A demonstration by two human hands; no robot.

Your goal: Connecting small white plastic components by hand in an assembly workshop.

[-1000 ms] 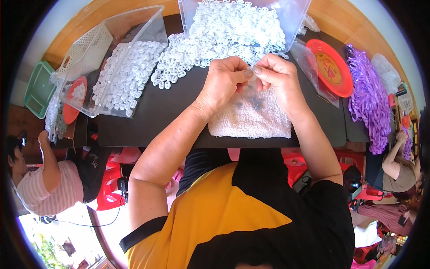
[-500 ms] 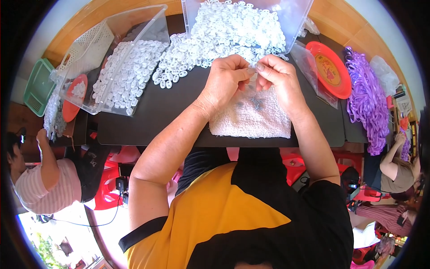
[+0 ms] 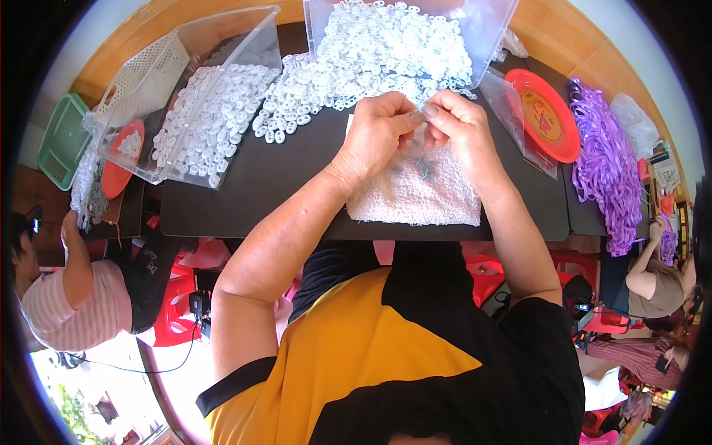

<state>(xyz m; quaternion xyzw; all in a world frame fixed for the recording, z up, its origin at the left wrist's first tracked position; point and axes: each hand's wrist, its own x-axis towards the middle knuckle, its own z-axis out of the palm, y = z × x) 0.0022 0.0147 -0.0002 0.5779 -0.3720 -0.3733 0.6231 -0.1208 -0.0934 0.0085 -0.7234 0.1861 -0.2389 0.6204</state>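
Observation:
My left hand (image 3: 380, 127) and my right hand (image 3: 461, 127) meet fingertip to fingertip above a pale towel (image 3: 415, 204). Both are closed in a pinch; whatever sits between the fingers is too small and covered to name. Small thin bluish-grey pieces (image 3: 426, 169) lie on the towel below them. Just beyond my fingers, a heap of small white oval pieces with holes (image 3: 311, 87) spills from a clear plastic bin (image 3: 495, 30).
On the left, another clear bin (image 3: 169, 169) holds more white pieces, beside a red plate (image 3: 117, 178) and a green basket (image 3: 55, 159). To the right are a red plate (image 3: 565, 137) and purple straps (image 3: 602, 163). People sit at both sides, one in a striped shirt (image 3: 78, 308).
Both hands stay pinched together in nearly the same spot. The whole view has shifted very slightly.

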